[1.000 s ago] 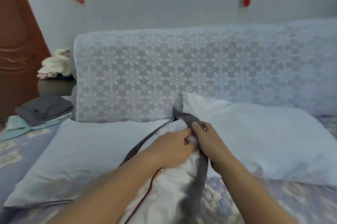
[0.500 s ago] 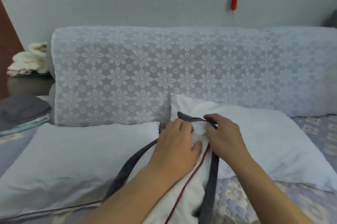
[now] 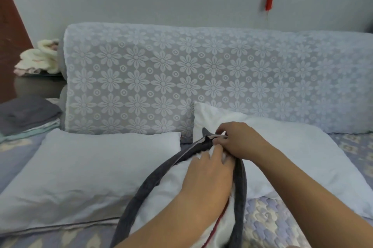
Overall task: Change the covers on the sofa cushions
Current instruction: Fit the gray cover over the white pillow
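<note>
A white cushion insert [image 3: 171, 191] lies in front of me, partly inside a dark grey cover [image 3: 147, 185] whose open edges run along both its sides. My left hand [image 3: 207, 177] presses flat on the insert near the cover's far corner, fingers straight. My right hand [image 3: 240, 140] pinches the grey cover's edge at that corner. A dark red piping line shows on the insert below my left wrist. One bare pale cushion [image 3: 80, 171] lies to the left and a white one [image 3: 298, 159] to the right.
The sofa back [image 3: 201, 78] wears a white floral lace cover. Folded grey and teal fabric [image 3: 26, 116] is stacked at the far left, with a cream bundle [image 3: 40, 60] behind it. The seat [image 3: 266, 225] has a quilted patterned cover.
My right hand shifted to pinch the cover's corner edge, and my left hand flattened further onto the insert. The camera moved closer and slightly left.
</note>
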Tool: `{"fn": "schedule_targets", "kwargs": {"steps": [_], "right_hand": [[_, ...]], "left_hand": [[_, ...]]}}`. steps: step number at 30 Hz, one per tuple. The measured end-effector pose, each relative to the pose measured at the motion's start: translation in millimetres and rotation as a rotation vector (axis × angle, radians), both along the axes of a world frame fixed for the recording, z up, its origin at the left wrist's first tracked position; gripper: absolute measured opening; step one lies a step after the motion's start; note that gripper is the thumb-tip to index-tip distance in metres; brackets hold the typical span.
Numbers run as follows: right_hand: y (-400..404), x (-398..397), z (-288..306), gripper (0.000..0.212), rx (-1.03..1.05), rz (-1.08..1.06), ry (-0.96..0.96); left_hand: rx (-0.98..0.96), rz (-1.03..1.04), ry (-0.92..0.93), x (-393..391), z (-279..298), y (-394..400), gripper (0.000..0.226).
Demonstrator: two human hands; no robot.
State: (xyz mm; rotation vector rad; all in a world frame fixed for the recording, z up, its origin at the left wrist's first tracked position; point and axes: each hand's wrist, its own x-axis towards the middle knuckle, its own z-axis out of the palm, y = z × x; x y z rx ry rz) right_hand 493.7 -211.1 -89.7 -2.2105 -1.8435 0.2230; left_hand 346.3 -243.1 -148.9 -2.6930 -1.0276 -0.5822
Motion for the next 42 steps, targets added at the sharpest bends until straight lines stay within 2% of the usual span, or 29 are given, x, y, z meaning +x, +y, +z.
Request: {"fn": "schedule_targets", "kwargs": {"steps": [4, 5, 8, 11, 14, 16, 18, 21, 23, 25, 27, 30, 32, 34, 36, 38, 42], "right_hand": [[16.2, -14.5, -4.8, 0.018, 0.022, -0.030, -0.344], [18.6, -12.2, -1.9, 0.022, 0.028, -0.054, -0.368], [23.5, 1.2, 20.1, 0.023, 0.073, -0.105, -0.277], [21.7, 10.0, 32.2, 0.020, 0.146, -0.155, -0.143], [17.0, -13.6, 28.9, 0.018, 0.196, -0.121, -0.072], [11.6, -38.2, 18.8, 0.026, 0.183, -0.031, -0.021], [3.6, -59.4, 1.1, 0.037, 0.143, 0.038, -0.003], [-0.5, -62.8, -26.7, 0.029, 0.087, 0.052, 0.011], [1.2, -52.6, -29.0, 0.032, 0.091, -0.014, 0.150], [0.6, -42.4, -25.7, 0.033, 0.132, -0.051, 0.303], [-5.3, -39.5, -24.1, 0.029, 0.173, -0.037, 0.356], [-16.6, -47.7, -24.0, 0.026, 0.237, -0.031, 0.369], [-22.0, -58.0, -27.1, 0.032, 0.266, -0.027, 0.393], [-25.7, -70.1, -26.6, 0.037, 0.288, 0.012, 0.325], [-27.9, -79.6, -24.0, 0.038, 0.288, 0.065, 0.222], [-27.4, -81.2, -16.6, 0.032, 0.248, 0.060, 0.145], [-27.0, -65.8, 0.2, 0.025, 0.121, -0.039, 0.143]], "left_hand": [[-0.082, -0.007, 0.060, -11.0, -6.1, -6.0, 0.035], [-0.117, 0.014, 0.076, -11.3, -5.1, -6.2, 0.037], [-0.175, 0.157, 0.042, -21.5, 7.9, 4.1, 0.058], [-0.296, 0.246, 0.057, -29.7, 13.4, 17.6, 0.066], [-0.268, 0.314, 0.117, -26.7, 15.0, 21.4, 0.060], [-0.217, 0.323, 0.163, -18.9, 17.4, 22.9, 0.052], [-0.268, 0.354, 0.198, -15.6, 20.5, 29.6, 0.049], [-0.376, 0.325, 0.228, -17.1, 20.5, 41.5, 0.052], [-0.421, 0.229, 0.165, -18.9, 19.7, 46.3, 0.051], [-0.490, 0.092, 0.016, -24.0, 26.5, 45.2, 0.042], [-0.509, -0.019, -0.160, -36.3, 34.1, 44.5, 0.030], [-0.320, 0.095, -0.419, -63.9, 42.9, 50.9, 0.020], [-0.221, 0.244, -0.333, -79.2, 38.5, 55.7, 0.028], [-0.317, 0.364, -0.211, -84.9, 33.9, 60.6, 0.038], [-0.313, 0.435, -0.185, -85.9, 31.5, 69.2, 0.030], [-0.257, 0.488, -0.077, -93.5, 37.5, 81.8, 0.021], [-0.515, 0.594, 0.285, -134.0, 48.5, 84.4, 0.030]]}}
